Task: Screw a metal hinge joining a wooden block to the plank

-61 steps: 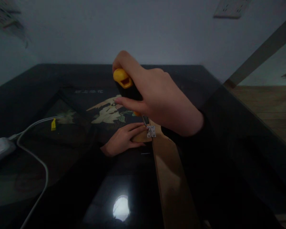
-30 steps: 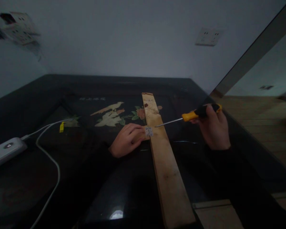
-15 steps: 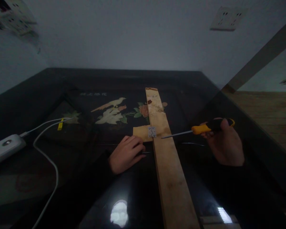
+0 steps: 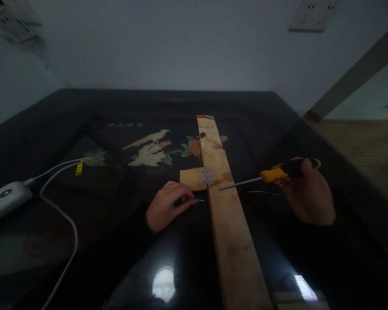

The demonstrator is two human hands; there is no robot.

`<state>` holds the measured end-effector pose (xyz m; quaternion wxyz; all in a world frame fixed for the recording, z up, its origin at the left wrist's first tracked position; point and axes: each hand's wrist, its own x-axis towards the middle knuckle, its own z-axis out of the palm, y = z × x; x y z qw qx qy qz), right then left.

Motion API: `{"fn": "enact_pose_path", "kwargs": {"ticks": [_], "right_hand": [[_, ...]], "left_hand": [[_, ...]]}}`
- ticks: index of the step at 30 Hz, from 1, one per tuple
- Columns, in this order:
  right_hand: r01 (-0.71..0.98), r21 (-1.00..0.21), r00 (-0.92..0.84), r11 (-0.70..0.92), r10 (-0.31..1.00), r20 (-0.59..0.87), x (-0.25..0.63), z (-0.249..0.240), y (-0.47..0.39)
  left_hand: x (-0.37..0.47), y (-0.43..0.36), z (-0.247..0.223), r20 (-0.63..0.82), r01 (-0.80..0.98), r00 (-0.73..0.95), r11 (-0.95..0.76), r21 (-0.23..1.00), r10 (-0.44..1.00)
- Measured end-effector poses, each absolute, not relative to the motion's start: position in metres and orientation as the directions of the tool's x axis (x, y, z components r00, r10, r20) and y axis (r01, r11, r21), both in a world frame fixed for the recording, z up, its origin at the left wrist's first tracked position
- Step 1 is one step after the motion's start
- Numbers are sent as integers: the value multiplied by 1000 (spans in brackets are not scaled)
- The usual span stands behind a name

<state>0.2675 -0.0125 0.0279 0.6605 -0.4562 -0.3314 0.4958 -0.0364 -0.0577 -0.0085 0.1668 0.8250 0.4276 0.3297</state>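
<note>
A long wooden board [image 4: 234,241] lies lengthwise on the dark table, with a short wood piece [image 4: 190,178] against its left side. A small silver hinge [image 4: 206,176] lies across the joint between the two. My left hand [image 4: 168,204] is just below the short piece, its thumb and fingers pinched together. From the fingertips a thin pale sliver [image 4: 199,200] points toward the board, too small to name. My right hand [image 4: 310,196] grips a screwdriver [image 4: 273,175] by its yellow and black handle. The screwdriver's tip lies over the board, just below and right of the hinge.
A white power strip [image 4: 8,200] with a white cable [image 4: 73,219] and a yellow tag [image 4: 79,168] lies at the left. The dark glossy table [image 4: 168,97] carries a bird and flower picture. Behind it stands a wall with a socket plate [image 4: 313,16].
My left hand has drawn slightly back from the short wood piece, and its fingers have closed into a pinch, with the sliver at their tips. The screwdriver has barely moved. The view has shifted a little.
</note>
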Motion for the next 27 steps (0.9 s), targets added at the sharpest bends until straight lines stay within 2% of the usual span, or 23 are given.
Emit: {"fn": "enact_pose_path", "kwargs": {"ticks": [6, 11, 15, 22, 27], "right_hand": [[-344, -929, 262, 134, 964, 42, 266, 26, -14], [-328, -932, 277, 157, 959, 64, 266, 25, -16], [-328, -935, 264, 132, 964, 43, 267, 25, -16], [-342, -932, 289, 120, 957, 18, 264, 32, -18], [-350, -931, 323, 100, 946, -19, 261, 33, -17]], "left_hand": [[-31, -53, -4, 353, 506, 171, -390, 770, 920], [-26, -33, -6, 329, 407, 38, -315, 857, 944], [-23, -22, -12, 335, 398, -10, -304, 866, 942], [-14, -22, -14, 434, 380, 7, -404, 832, 901], [-8, -22, -13, 434, 387, 39, -414, 824, 900]]}}
